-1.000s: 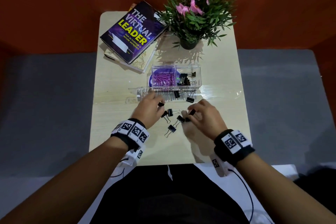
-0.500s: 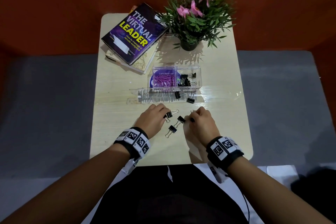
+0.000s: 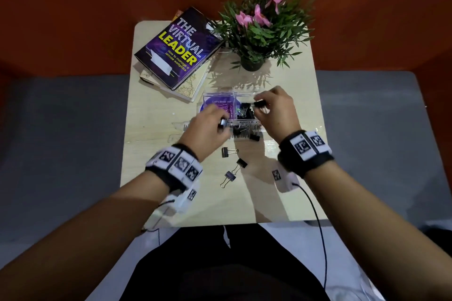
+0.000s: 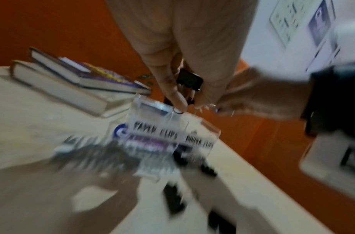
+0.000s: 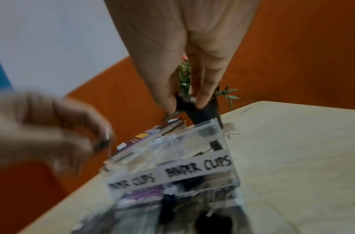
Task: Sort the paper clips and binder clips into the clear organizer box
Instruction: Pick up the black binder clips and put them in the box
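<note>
The clear organizer box stands mid-table, purple paper clips in its left compartment and black binder clips in its right one. My right hand pinches a black binder clip over the right compartment; the right wrist view shows that clip between thumb and finger above the "BINDER CLIPS" label. My left hand pinches another binder clip at the box's front edge, seen too in the left wrist view. Three loose binder clips lie nearer me.
The box's clear lid lies flat in front of it, with two more binder clips on it. Stacked books sit back left, a potted plant back right. The table's near edge is by my lap.
Both hands lifted a binder clip each from the table and moved forward to the box; the right now hovers over the binder-clip compartment, the left at the box front.
</note>
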{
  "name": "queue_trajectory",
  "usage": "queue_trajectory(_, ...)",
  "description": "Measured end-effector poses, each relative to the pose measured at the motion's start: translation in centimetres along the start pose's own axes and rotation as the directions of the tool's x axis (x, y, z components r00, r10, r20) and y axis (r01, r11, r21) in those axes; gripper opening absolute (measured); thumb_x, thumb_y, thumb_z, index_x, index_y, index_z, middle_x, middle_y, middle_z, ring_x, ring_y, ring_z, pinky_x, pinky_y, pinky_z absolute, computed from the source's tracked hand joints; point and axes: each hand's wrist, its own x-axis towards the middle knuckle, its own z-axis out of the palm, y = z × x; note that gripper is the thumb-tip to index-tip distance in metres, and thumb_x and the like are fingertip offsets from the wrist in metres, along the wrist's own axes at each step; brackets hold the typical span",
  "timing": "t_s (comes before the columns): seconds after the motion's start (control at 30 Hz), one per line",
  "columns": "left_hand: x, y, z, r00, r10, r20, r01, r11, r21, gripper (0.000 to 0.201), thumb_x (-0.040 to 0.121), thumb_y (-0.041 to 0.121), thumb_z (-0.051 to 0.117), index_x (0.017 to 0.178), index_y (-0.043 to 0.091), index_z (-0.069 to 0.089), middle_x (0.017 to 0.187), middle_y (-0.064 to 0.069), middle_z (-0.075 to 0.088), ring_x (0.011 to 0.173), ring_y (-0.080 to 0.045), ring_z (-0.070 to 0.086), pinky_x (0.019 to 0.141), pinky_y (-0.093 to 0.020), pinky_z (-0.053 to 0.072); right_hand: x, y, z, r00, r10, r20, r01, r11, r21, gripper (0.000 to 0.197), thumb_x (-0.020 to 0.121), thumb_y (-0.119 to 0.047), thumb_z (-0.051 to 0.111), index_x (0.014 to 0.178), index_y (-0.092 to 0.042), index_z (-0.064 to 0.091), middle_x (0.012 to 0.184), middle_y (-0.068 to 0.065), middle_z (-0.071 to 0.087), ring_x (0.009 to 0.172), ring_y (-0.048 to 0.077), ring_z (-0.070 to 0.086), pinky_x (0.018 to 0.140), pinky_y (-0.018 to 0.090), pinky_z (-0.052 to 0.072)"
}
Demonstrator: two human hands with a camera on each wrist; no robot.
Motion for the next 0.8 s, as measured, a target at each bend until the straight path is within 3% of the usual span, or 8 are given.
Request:
queue_trajectory(0.07, 2.7, 1.5, -0.7, 0.998, 0.002, -0.064, -0.004, 0.999, -0.034, 0.018, 0.085, 0.011, 0.063, 0.102, 0.007, 0.064, 0.106, -0.011, 0.062, 0.091, -0.024, 0.059, 0.085, -0.034, 0.051, 0.6, 0.6, 0.3, 0.998, 0.017, 0.064, -0.014, 0.999, -0.047, 0.031, 0.079, -0.011, 0.071, 0.109, -0.010, 0.065, 0.105, 0.014, 0.060, 0.088, 0.028, 0.060, 0.080, 0.032, 0.048)
queue_trajectory(0.13, 5.4, 2.6, -0.6, 0.997, -0.008, -0.072, 0.005, 0.999, -0.037, 0.017, 0.086, 0.012, 0.062, 0.103, 0.008, 0.063, 0.110, -0.011, 0.060, 0.093, -0.022, 0.058, 0.087, -0.031, 0.050, 0.0, 1.5, 0.2, 0.999, 0.037, 0.010, -0.036, 0.997, -0.068, 0.028, 0.080, -0.010, 0.067, 0.108, -0.011, 0.065, 0.104, 0.012, 0.061, 0.085, 0.028, 0.060, 0.074, 0.031, 0.047)
queue_trajectory(0.2, 7.4, 3.2, 0.4, 1.000, -0.006, -0.023, 0.006, 1.000, 0.005, 0.019, 0.088, 0.013, 0.060, 0.106, 0.007, 0.061, 0.116, -0.011, 0.058, 0.099, -0.024, 0.058, 0.090, -0.036, 0.051, -1.6, 2.7, 0.5, 0.998, 0.054, -0.031, -0.056, 0.995, -0.079, 0.021, 0.081, -0.004, 0.062, 0.100, -0.011, 0.067, 0.099, 0.011, 0.062, 0.080, 0.029, 0.060, 0.065, 0.028, 0.044)
queue_trajectory(0.33, 9.1, 3.5, 2.7, 0.990, 0.021, 0.141, -0.049, 0.980, 0.195, 0.021, 0.089, 0.008, 0.058, 0.110, 0.003, 0.061, 0.122, -0.014, 0.054, 0.098, -0.030, 0.061, 0.083, -0.038, 0.051, -4.9, 4.2, 2.8, 0.994, 0.004, 0.107, 0.011, 0.990, -0.138, 0.021, 0.081, 0.000, 0.056, 0.094, -0.010, 0.069, 0.101, 0.009, 0.064, 0.090, 0.031, 0.060, 0.063, 0.032, 0.049)
queue_trajectory(0.5, 6.4, 2.5, 3.2, 0.959, 0.243, 0.144, -0.270, 0.939, 0.214, 0.021, 0.090, 0.013, 0.060, 0.109, 0.007, 0.064, 0.113, -0.009, 0.060, 0.101, -0.025, 0.058, 0.078, -0.039, 0.056, -5.3, 4.1, 5.1, 0.969, -0.096, 0.228, 0.155, 0.954, -0.258, 0.031, 0.079, 0.002, 0.059, 0.105, -0.014, 0.065, 0.120, 0.005, 0.059, 0.105, 0.033, 0.051, 0.060, 0.037, 0.051)
queue_trajectory(0.57, 4.1, 1.7, 3.8, 0.915, 0.320, 0.247, -0.378, 0.894, 0.242, 0.017, 0.091, 0.011, 0.058, 0.107, 0.009, 0.064, 0.107, -0.007, 0.062, 0.097, -0.025, 0.059, 0.076, -0.040, 0.056, -5.3, 4.5, 5.5, 0.961, -0.108, 0.256, 0.181, 0.942, -0.282, 0.027, 0.079, 0.003, 0.060, 0.100, -0.013, 0.064, 0.118, 0.006, 0.059, 0.101, 0.035, 0.051, 0.054, 0.036, 0.047)
queue_trajectory(0.67, 1.6, 0.2, 4.9, 0.888, 0.252, 0.383, -0.401, 0.834, 0.380, 0.033, 0.085, -0.004, 0.058, 0.116, 0.007, 0.058, 0.119, -0.011, 0.058, 0.107, -0.030, 0.054, 0.084, -0.046, 0.054, -5.4, 5.6, 5.8, 0.961, -0.079, 0.265, 0.162, 0.938, -0.307, 0.030, 0.078, 0.003, 0.060, 0.102, -0.013, 0.063, 0.112, 0.008, 0.058, 0.096, 0.034, 0.050, 0.051, 0.036, 0.048)
queue_trajectory(0.8, 0.7, -1.3, 6.1, 0.928, 0.142, 0.345, -0.301, 0.831, 0.468, 0.049, 0.085, -0.010, 0.053, 0.132, 0.002, 0.044, 0.142, -0.018, 0.041, 0.118, -0.039, 0.047, 0.087, -0.045, 0.052, -6.0, 6.0, 5.3, 0.967, -0.008, 0.255, 0.072, 0.967, -0.245, 0.030, 0.078, 0.002, 0.059, 0.104, -0.013, 0.064, 0.103, 0.015, 0.058, 0.089, 0.037, 0.054, 0.062, 0.040, 0.052)
